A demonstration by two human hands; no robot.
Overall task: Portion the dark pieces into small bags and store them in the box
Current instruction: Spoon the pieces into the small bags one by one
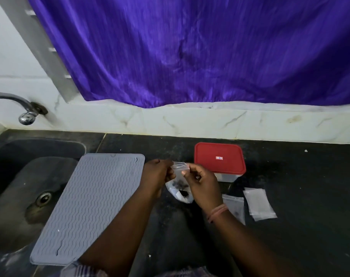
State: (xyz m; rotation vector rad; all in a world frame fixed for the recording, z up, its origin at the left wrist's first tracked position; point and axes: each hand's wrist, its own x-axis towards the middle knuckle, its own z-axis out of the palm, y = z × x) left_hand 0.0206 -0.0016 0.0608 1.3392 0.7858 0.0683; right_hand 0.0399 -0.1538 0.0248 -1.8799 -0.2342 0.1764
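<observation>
Fingers of both hands pinch the top edge of a small clear bag (179, 170), the left hand (157, 174) at its left corner, the right hand (200, 182) at its right, holding it above the bench (290, 226). Dark pieces (177, 183) sit in the bag's lower part, below the fingertips. Under it, on the bench, lies a white bag (180, 194) with more dark material. Just behind the right hand stands the box (228, 176) with its red lid (219, 157) on. 2 flat bags (259, 203) lie right of the right wrist. A grey mat (90, 204) overlaps the sink (20, 176) at the bench's left end.
</observation>
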